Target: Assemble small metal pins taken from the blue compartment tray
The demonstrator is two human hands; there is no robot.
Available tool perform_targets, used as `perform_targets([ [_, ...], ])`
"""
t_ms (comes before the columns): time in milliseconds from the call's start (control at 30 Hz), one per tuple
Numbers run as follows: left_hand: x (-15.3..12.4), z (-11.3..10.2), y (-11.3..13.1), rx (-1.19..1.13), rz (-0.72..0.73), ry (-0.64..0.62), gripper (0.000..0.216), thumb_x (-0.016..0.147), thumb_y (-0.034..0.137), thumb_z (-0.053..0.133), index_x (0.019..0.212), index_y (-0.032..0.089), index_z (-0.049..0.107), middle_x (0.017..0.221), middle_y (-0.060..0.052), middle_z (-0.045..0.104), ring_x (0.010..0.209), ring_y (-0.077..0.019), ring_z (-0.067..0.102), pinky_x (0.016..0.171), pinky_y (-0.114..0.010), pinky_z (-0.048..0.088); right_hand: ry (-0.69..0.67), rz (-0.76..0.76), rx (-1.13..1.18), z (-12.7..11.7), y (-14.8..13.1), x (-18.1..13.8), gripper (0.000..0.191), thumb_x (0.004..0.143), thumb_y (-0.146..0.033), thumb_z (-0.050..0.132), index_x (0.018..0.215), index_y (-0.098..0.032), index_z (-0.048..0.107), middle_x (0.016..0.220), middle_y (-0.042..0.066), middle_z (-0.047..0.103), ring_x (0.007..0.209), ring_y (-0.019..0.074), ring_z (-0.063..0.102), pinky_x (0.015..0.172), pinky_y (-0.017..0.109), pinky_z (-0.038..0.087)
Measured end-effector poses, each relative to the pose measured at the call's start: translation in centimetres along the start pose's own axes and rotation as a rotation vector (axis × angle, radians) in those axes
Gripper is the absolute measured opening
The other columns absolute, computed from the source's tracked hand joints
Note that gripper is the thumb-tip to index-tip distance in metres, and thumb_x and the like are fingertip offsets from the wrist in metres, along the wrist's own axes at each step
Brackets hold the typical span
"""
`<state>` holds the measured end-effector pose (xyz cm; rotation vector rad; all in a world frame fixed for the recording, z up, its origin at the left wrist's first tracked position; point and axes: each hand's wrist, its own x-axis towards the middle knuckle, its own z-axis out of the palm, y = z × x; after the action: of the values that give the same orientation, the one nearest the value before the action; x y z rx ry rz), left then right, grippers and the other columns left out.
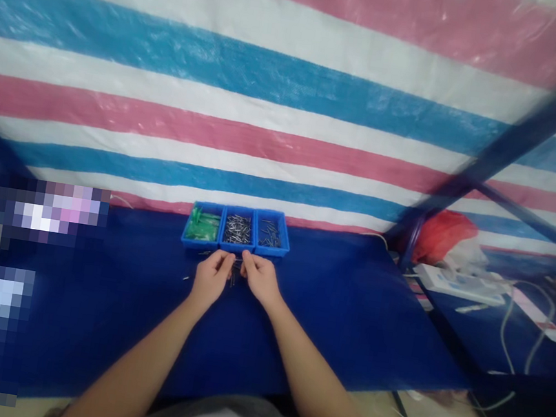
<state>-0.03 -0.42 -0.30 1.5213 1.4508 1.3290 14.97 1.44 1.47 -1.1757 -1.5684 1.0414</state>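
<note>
My left hand (pixel 213 275) and my right hand (pixel 261 277) are close together over the blue table, just in front of three joined bins. Both have thumb and fingers pinched, at nearly the same height. Whatever they hold is too small and blurred to name. A few thin metal pieces (pixel 232 280) show in the gap between them, and one loose metal piece (pixel 187 278) lies to the left. Green pieces (pixel 206 227) fill the left bin. Short metal pieces (pixel 238 228) fill the middle bin, and thinner metal pieces (pixel 268 233) lie in the right bin (pixel 278 252).
A striped plastic sheet (pixel 245 148) hangs behind the blue tabletop (pixel 335 315). At the right stand a dark blue frame post (pixel 495 154), a red bag (pixel 444 237), a white power strip (pixel 459 284) and loose cables (pixel 505 326). Blurred-out patches cover the left side.
</note>
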Motion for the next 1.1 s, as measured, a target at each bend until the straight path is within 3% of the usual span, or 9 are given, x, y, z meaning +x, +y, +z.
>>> perform_targets([
  [500,0.03,0.02,-0.08,-0.025,-0.021,0.019,0.035,0.093,0.053,0.053,0.085,0.020,0.063,0.059,0.003,0.058,0.055,-0.0133,0.056,0.058,-0.024,0.044,0.061,-0.014,0.083,0.11,0.63,0.14,0.034,0.092,-0.052,0.055,0.080,-0.021,0.062,0.071,-0.001,0.061,0.063,0.0150,0.055,0.065,0.027,0.046],
  [933,0.20,0.21,-0.93,-0.095,-0.023,0.041,0.026,0.091,0.045,0.057,0.104,0.022,0.059,0.060,0.004,0.057,0.054,-0.0130,0.057,0.055,-0.023,0.045,0.100,0.125,0.430,0.31,0.72,0.73,0.036,0.076,-0.052,0.074,0.089,-0.019,0.071,0.078,0.005,0.070,0.068,0.0188,0.065,0.058,0.029,0.052],
  [1100,0.20,0.19,-0.94,-0.072,-0.017,0.048,0.024,0.092,0.042,0.055,0.102,0.021,0.060,0.060,0.003,0.057,0.054,-0.0129,0.057,0.054,-0.023,0.045,0.137,0.155,0.506,0.18,0.96,0.89,0.033,0.074,-0.048,0.077,0.088,-0.018,0.072,0.075,0.005,0.068,0.065,0.0166,0.063,0.055,0.027,0.050],
])
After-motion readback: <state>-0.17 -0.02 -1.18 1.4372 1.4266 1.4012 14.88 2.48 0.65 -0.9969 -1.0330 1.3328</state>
